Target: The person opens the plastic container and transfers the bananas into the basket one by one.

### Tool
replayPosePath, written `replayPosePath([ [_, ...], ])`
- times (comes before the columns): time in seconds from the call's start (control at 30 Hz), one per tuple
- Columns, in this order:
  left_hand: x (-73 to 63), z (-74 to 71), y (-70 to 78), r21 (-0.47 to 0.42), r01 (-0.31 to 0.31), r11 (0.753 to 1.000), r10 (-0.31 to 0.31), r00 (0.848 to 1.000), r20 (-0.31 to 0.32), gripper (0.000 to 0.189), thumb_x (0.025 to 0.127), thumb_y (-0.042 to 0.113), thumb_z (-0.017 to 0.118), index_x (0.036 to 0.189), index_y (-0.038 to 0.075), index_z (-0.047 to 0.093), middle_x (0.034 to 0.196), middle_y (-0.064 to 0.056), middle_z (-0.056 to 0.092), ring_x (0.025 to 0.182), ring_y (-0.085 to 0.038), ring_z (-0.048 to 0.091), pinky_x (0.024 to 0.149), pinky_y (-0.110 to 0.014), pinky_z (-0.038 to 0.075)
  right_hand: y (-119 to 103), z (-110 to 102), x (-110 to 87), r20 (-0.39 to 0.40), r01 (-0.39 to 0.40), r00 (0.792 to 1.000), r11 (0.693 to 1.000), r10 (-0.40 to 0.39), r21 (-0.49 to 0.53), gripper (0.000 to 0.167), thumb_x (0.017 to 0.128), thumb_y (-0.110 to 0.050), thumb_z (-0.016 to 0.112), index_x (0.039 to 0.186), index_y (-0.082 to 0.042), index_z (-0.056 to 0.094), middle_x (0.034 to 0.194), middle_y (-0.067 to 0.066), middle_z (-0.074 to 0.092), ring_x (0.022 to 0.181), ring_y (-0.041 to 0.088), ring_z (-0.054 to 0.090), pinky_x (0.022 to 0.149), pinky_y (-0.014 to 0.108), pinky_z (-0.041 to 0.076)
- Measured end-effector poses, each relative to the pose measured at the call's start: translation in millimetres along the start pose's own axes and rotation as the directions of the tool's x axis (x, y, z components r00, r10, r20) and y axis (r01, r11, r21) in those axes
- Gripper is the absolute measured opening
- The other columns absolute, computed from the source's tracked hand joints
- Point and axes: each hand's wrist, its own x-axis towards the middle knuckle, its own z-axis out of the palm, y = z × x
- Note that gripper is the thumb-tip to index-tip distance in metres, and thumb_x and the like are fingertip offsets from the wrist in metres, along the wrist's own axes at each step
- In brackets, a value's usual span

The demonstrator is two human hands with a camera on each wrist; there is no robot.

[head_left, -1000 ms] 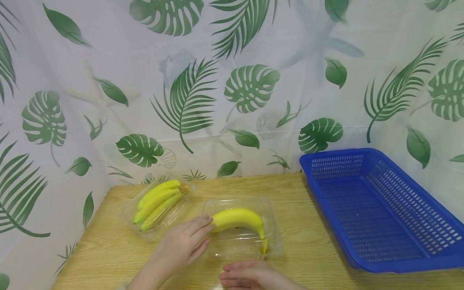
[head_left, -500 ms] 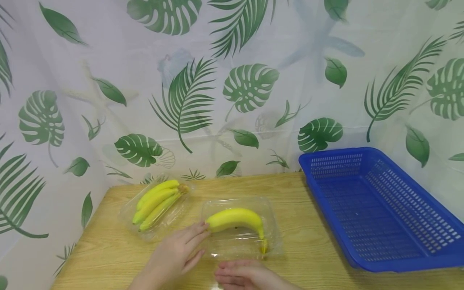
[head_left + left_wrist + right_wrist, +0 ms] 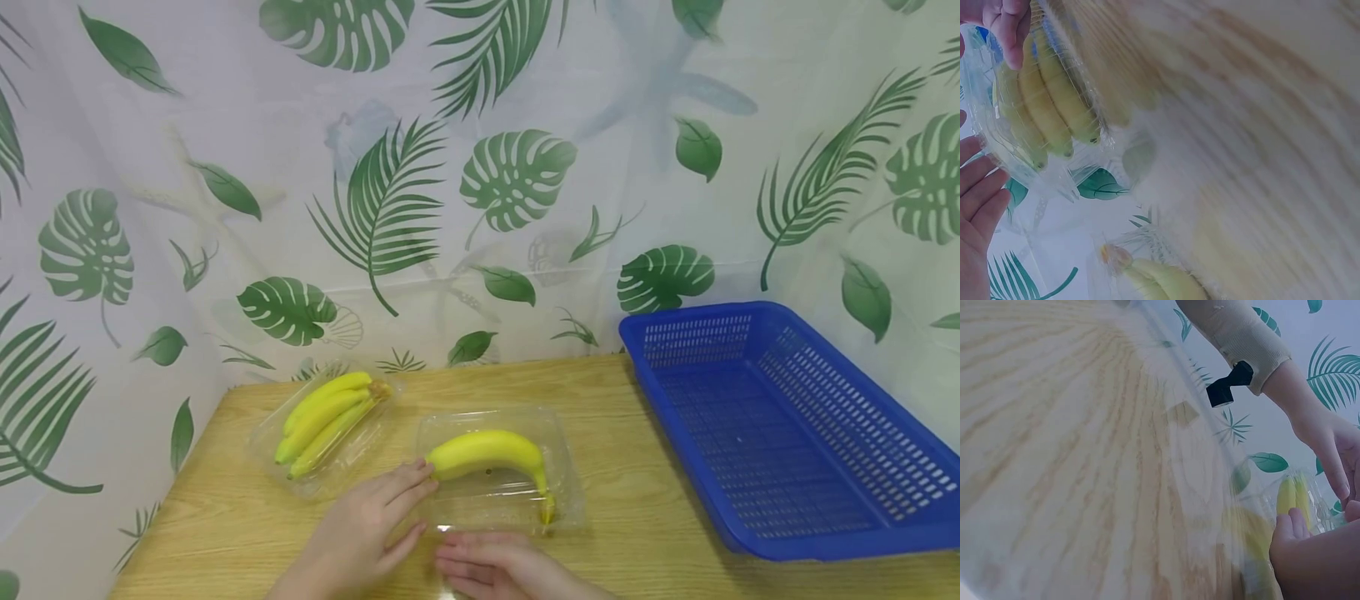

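A clear plastic clamshell box (image 3: 487, 510) lies at the middle of the table. From above, one curved yellow banana (image 3: 491, 450) shows in it; the left wrist view shows several bananas (image 3: 1047, 100) side by side inside. My left hand (image 3: 367, 525) is at the box's left side, its fairly straight fingertips right at the wall near the banana's end. In front of the box's near edge rests my right hand (image 3: 502, 565), fingers loosely bent and palm turned inward. The left wrist view also has the left hand (image 3: 982, 212) beside the box, thumb out of sight.
A second clear box (image 3: 348, 454) with a bunch of bananas (image 3: 326, 421) stands at the back left of the wooden table (image 3: 622, 475). To the right is a large blue plastic basket (image 3: 765, 450). A leaf-printed cloth (image 3: 517, 275) hangs behind the table.
The left hand has drawn slightly left, back from over the box to its side. The right hand has slid a little left along the near edge. Boxes and basket stay put.
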Motion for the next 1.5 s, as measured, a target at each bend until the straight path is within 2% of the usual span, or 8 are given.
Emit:
replayPosePath([
  [0.17, -0.8, -2.1, 0.2, 0.009, -0.007, 1.000, 0.007, 1.000, 0.018, 0.053, 0.081, 0.021, 0.087, 0.130, 0.008, 0.072, 0.138, -0.010, 0.073, 0.128, -0.025, 0.071, 0.104, -0.039, 0.062, 4.6, 1.3, 4.0, -0.025, 0.024, 0.999, 0.999, -0.023, 0.031, 0.058, 0.108, -0.015, 0.059, 0.151, 0.018, 0.040, 0.145, 0.023, 0.064, 0.132, 0.026, 0.066, 0.119, 0.040, 0.051],
  [0.3, -1.9, -3.8, -0.2, 0.000, -0.013, 1.000, 0.013, 0.999, 0.040, 0.056, 0.081, 0.020, 0.086, 0.132, 0.006, 0.072, 0.141, -0.012, 0.071, 0.130, -0.027, 0.070, 0.103, -0.041, 0.063, 7.3, 0.4, 5.4, -0.044, 0.042, 0.998, 0.998, -0.040, 0.048, 0.057, 0.107, -0.014, 0.058, 0.151, 0.018, 0.041, 0.145, 0.026, 0.063, 0.133, 0.028, 0.066, 0.118, 0.040, 0.052],
  [0.53, -4.3, -7.6, -0.5, -0.049, 0.036, 0.998, -0.030, 0.993, 0.115, 0.059, 0.082, 0.019, 0.087, 0.137, 0.007, 0.070, 0.148, -0.012, 0.066, 0.132, -0.026, 0.068, 0.100, -0.040, 0.064, 5.1, -0.1, 5.1, -0.012, 0.046, 0.999, 0.996, -0.045, 0.083, 0.060, 0.109, -0.016, 0.057, 0.153, 0.019, 0.037, 0.149, 0.026, 0.060, 0.133, 0.024, 0.066, 0.118, 0.037, 0.052],
  [0.77, -4.7, -9.4, -1.4, -0.069, 0.042, 0.997, -0.031, 0.988, 0.154, 0.064, 0.081, 0.019, 0.089, 0.140, 0.007, 0.068, 0.150, -0.012, 0.065, 0.134, -0.026, 0.067, 0.102, -0.041, 0.063, 4.6, -1.4, 5.0, 0.011, 0.047, 0.999, 0.994, -0.048, 0.096, 0.060, 0.110, -0.018, 0.055, 0.152, 0.020, 0.037, 0.149, 0.026, 0.060, 0.130, 0.021, 0.068, 0.116, 0.035, 0.053],
  [1.03, -3.1, -8.5, -2.3, -0.044, 0.015, 0.999, -0.009, 0.992, 0.125, 0.064, 0.079, 0.015, 0.092, 0.138, 0.005, 0.069, 0.146, -0.012, 0.068, 0.130, -0.025, 0.070, 0.100, -0.039, 0.064, 4.8, -1.3, 4.8, -0.004, 0.039, 0.999, 0.993, -0.039, 0.111, 0.054, 0.110, -0.018, 0.056, 0.150, 0.016, 0.043, 0.141, 0.020, 0.067, 0.125, 0.018, 0.071, 0.114, 0.034, 0.055],
  [1.23, -2.3, -7.9, -1.2, -0.019, -0.014, 1.000, 0.016, 0.994, 0.104, 0.063, 0.078, 0.017, 0.092, 0.136, 0.004, 0.070, 0.143, -0.012, 0.070, 0.128, -0.024, 0.071, 0.098, -0.038, 0.064, 4.9, -0.3, 3.9, -0.048, 0.029, 0.999, 0.994, -0.024, 0.105, 0.055, 0.110, -0.019, 0.056, 0.150, 0.017, 0.043, 0.143, 0.022, 0.066, 0.127, 0.022, 0.071, 0.114, 0.035, 0.055],
  [1.37, -2.0, -9.2, 1.3, 0.021, -0.027, 0.999, 0.024, 0.993, 0.115, 0.064, 0.079, 0.020, 0.092, 0.138, 0.004, 0.070, 0.144, -0.011, 0.069, 0.127, -0.023, 0.072, 0.099, -0.038, 0.064, 5.2, 0.1, 3.8, -0.056, 0.031, 0.998, 0.995, -0.026, 0.090, 0.054, 0.110, -0.020, 0.056, 0.149, 0.016, 0.044, 0.143, 0.023, 0.066, 0.127, 0.022, 0.071, 0.114, 0.035, 0.056],
  [1.5, -1.3, -10.3, 3.2, 0.041, -0.032, 0.999, 0.027, 0.991, 0.129, 0.066, 0.080, 0.021, 0.092, 0.139, 0.005, 0.069, 0.146, -0.011, 0.068, 0.128, -0.023, 0.071, 0.101, -0.038, 0.063, 5.0, 1.4, 4.7, -0.064, 0.029, 0.998, 0.996, -0.024, 0.083, 0.053, 0.110, -0.022, 0.057, 0.147, 0.015, 0.049, 0.134, 0.018, 0.073, 0.122, 0.019, 0.073, 0.111, 0.034, 0.057],
])
